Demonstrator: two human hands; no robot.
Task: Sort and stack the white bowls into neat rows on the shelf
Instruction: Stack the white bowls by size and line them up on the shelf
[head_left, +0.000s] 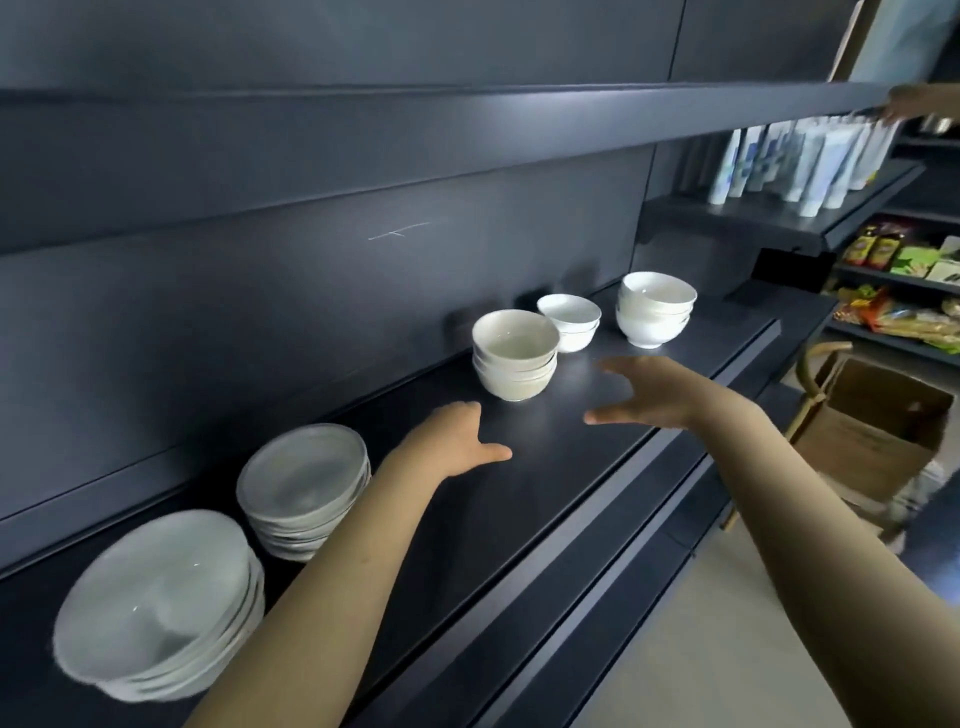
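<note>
1. The right hand (660, 397) hovers over the shelf (545, 467), its grip spread wide, thumb and fingers far apart, holding nothing.
2. The left hand (454, 441) reaches alongside, thumb out, its grip loose and empty.
3. White bowls sit in stacks along the shelf. The middle stack (517, 353) stands just beyond both hands, untouched.

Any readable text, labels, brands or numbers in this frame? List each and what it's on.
Nothing legible anywhere.
white bottles: blue print, too blurred to read.
snack packets: labels too small and blurred.
back panel: pale scratch mark, not lettering.
white bowls: no markings visible.
</note>
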